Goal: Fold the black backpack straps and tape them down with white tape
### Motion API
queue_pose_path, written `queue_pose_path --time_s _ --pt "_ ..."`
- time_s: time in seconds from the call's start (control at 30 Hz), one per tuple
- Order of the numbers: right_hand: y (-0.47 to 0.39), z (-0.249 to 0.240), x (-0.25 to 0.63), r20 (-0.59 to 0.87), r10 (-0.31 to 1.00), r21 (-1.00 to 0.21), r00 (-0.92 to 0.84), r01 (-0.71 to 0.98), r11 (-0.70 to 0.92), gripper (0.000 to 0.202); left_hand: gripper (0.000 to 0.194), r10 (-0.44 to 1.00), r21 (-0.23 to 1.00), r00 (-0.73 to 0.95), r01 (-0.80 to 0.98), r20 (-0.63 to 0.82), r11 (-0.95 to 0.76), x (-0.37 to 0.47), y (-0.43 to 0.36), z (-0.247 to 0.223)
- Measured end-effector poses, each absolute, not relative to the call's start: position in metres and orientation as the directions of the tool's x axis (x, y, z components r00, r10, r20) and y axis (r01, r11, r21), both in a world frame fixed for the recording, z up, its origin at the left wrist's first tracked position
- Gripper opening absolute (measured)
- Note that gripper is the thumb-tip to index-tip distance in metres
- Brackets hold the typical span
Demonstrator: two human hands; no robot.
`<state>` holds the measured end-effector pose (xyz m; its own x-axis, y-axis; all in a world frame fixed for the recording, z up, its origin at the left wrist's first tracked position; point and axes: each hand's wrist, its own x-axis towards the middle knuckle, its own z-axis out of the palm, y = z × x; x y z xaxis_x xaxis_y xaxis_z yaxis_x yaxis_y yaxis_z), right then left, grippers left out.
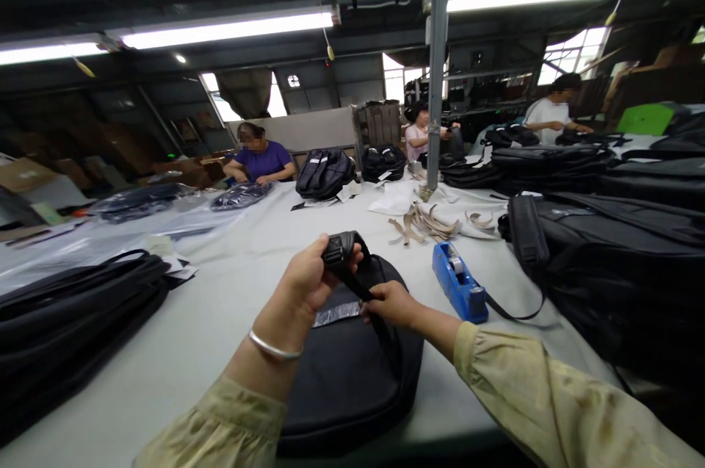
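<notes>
A black backpack (344, 372) lies flat on the white-covered table right in front of me, a strip of shiny clear tape (337, 314) across its upper part. Raised above it, my left hand (316, 273) is closed around the buckle end of a black shoulder strap (338, 249). Lower on the same strap, my right hand (388, 304) pinches the narrow webbing between thumb and fingers. The strap's lower end runs down along the bag's right side. A blue tape dispenser (460, 283) stands on the table just right of the backpack.
Black bags are piled at right (622, 270) and left (71, 328). Beige strips (429, 222) lie beyond the dispenser, near a metal post (439, 71). Another backpack (324, 174) stands at the far edge. Several co-workers sit or stand across the table, one in a purple shirt (261, 159).
</notes>
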<state>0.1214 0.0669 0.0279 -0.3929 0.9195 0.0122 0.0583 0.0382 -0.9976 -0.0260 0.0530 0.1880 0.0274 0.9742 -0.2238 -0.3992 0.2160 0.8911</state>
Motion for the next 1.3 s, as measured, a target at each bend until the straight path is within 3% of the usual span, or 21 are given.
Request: queue_pose_path --time_s 0.17,0.23,0.33,0.4,0.53,0.63,0.83,0.93,1.0,1.07,1.17,1.3 --pt "0.075 0.006 0.132 0.115 0.963 -0.818 -0.243 0.528 0.231 0.016 0.01 0.946 0.879 -0.02 -0.376 -0.325 0.294 -0.032 -0.001 0.142" --pt "0.07 0.003 0.135 0.154 0.971 -0.731 -0.185 0.639 0.237 0.03 0.009 0.915 0.849 -0.029 -0.386 -0.402 0.361 -0.035 -0.023 0.118" --pt "0.063 0.002 0.139 0.309 0.929 -0.589 -0.204 0.726 0.356 0.068 0.014 0.857 0.807 -0.064 -0.379 -0.512 0.454 -0.028 -0.052 0.084" --pt "0.063 0.002 0.141 0.4 0.843 -0.446 -0.361 0.727 0.522 0.076 0.017 0.809 0.77 -0.082 -0.377 -0.582 0.515 -0.016 -0.068 0.064" --pt "0.071 -0.005 0.144 0.32 0.589 -0.225 -0.742 0.544 0.808 0.046 0.016 0.711 0.651 -0.037 -0.437 -0.702 0.621 0.001 -0.088 0.04" --pt "0.076 -0.016 0.142 0.295 0.526 -0.211 -0.798 0.482 0.85 0.035 0.021 0.685 0.59 0.06 -0.458 -0.726 0.665 -0.002 -0.079 0.042" --pt "0.067 -0.019 0.143 0.371 0.573 -0.275 -0.731 0.503 0.819 0.031 0.032 0.697 0.524 0.218 -0.518 -0.683 0.676 -0.009 -0.011 0.045" --pt "0.059 -0.017 0.157 0.395 0.725 -0.359 -0.564 0.632 0.687 0.045 0.041 0.698 0.557 0.199 -0.471 -0.688 0.684 -0.003 0.005 0.031" --pt "0.057 -0.02 0.168 0.324 0.898 -0.471 -0.298 0.772 0.426 0.063 0.045 0.681 0.578 0.168 -0.41 -0.713 0.706 -0.002 0.006 0.023" --pt "0.059 -0.025 0.176 0.12 0.993 -0.588 0.001 0.805 0.071 0.074 0.047 0.657 0.584 0.129 -0.353 -0.743 0.731 -0.004 0.006 0.019" --pt "0.06 -0.033 0.181 -0.246 0.949 -0.718 0.199 0.62 -0.317 0.063 0.05 0.661 0.615 0.092 -0.291 -0.744 0.733 -0.009 0.008 0.021" --pt "0.043 -0.046 0.171 -0.612 0.79 -0.772 0.028 0.198 -0.604 0.031 0.051 0.693 0.66 0.086 -0.239 -0.716 0.712 -0.012 0.014 0.034"
